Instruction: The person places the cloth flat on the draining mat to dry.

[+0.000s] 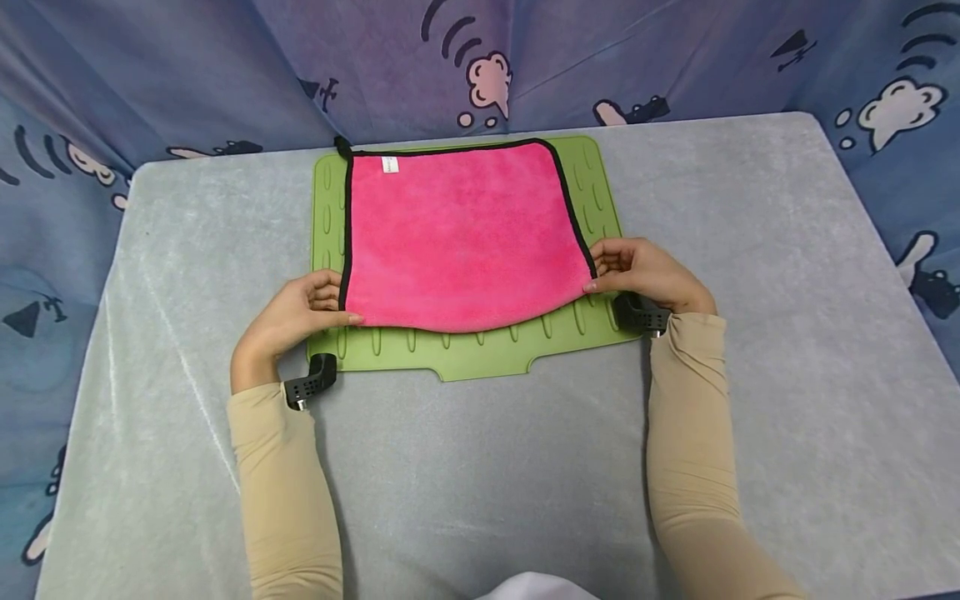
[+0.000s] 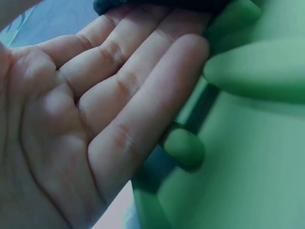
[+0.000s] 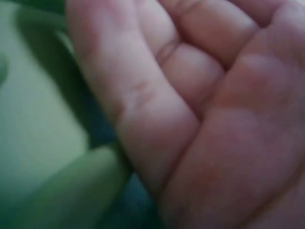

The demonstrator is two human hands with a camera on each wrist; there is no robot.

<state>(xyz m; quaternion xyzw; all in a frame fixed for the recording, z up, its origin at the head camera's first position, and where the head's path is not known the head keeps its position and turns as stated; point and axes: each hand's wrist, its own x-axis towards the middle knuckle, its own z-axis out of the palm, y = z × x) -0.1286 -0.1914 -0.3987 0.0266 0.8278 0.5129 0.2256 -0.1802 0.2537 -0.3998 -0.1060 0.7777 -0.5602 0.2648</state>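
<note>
A pink cloth (image 1: 457,233) with black edging and a small white label (image 1: 390,164) is spread over a green ridged mat (image 1: 480,360) in the head view. Its near edge shows no black trim and bows toward me. My left hand (image 1: 292,321) pinches the near left corner, thumb on top and fingers beneath. At the near right corner my right hand (image 1: 645,271) pinches the cloth likewise. The left wrist view has my left fingers (image 2: 128,90) under the dark trim, beside the mat's ridges. In the right wrist view, my right hand (image 3: 190,124) is blurred beside the mat (image 3: 43,124).
Mat and cloth lie on a table with a grey cover (image 1: 480,467), close to its far edge. A blue-purple patterned curtain (image 1: 570,67) hangs behind and at both sides. Black wrist-worn devices (image 1: 311,381) sit at both wrists, over the mat's near corners.
</note>
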